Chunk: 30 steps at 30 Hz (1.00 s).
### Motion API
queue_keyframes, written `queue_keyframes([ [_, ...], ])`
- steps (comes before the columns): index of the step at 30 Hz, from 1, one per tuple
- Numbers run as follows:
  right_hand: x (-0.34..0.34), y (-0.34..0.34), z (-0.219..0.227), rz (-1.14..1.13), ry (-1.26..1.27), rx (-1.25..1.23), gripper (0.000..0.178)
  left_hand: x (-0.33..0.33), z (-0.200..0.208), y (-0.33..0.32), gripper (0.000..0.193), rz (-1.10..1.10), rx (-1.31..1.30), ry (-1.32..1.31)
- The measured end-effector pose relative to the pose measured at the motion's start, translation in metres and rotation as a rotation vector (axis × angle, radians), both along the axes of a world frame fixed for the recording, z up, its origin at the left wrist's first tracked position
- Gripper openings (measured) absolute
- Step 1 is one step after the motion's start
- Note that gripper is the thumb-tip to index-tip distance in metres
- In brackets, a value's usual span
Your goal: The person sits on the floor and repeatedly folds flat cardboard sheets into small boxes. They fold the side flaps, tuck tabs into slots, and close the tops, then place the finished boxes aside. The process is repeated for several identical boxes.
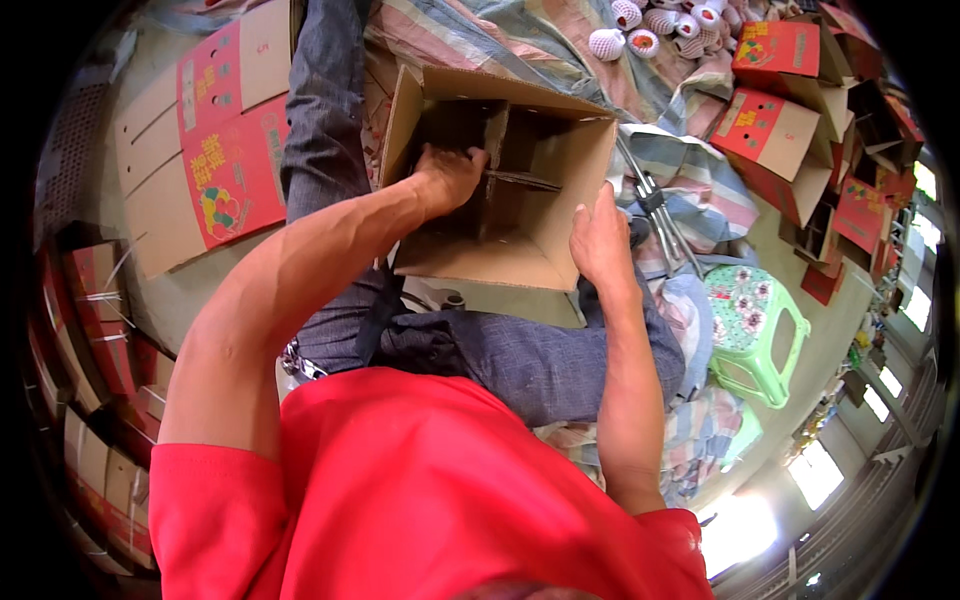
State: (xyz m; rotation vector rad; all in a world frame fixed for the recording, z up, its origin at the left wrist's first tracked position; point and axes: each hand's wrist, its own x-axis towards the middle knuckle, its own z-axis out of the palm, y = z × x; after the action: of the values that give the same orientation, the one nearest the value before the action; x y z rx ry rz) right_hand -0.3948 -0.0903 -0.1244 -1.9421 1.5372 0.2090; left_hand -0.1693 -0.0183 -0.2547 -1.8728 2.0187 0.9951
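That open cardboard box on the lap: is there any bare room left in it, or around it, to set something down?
Inside the cardboard box, the floor in front of the divider is bare, between the left hand and the right hand. The green stool has a free seat. The far right is crowded with red boxes, and netted fruit fills the top.

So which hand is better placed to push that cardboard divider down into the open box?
Probably the left hand: it is already inside the open cardboard box, fingers on the cardboard divider. The right hand rests on the box's near right wall, seemingly steadying it.
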Motion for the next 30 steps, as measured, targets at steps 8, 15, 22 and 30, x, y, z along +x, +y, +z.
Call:
queue_keyframes([
  [8,-0.007,0.009,-0.003,-0.115,-0.109,0.075,0.044,0.005,-0.004,-0.006,0.058,0.069,0.165,0.072],
  [15,-0.029,0.033,-0.025,-0.254,-0.11,0.091,0.042,0.047,0.138,0.116,0.049,0.393,-1.052,0.576],
  [22,0.006,-0.008,-0.028,-0.416,-0.582,0.086,0.041,0.096,0.056,0.205,0.033,1.433,-1.025,0.885],
  [30,0.143,-0.012,0.068,-0.261,-0.871,0.281,0.038,0.095,0.054,0.182,0.023,1.185,-1.047,0.826],
])
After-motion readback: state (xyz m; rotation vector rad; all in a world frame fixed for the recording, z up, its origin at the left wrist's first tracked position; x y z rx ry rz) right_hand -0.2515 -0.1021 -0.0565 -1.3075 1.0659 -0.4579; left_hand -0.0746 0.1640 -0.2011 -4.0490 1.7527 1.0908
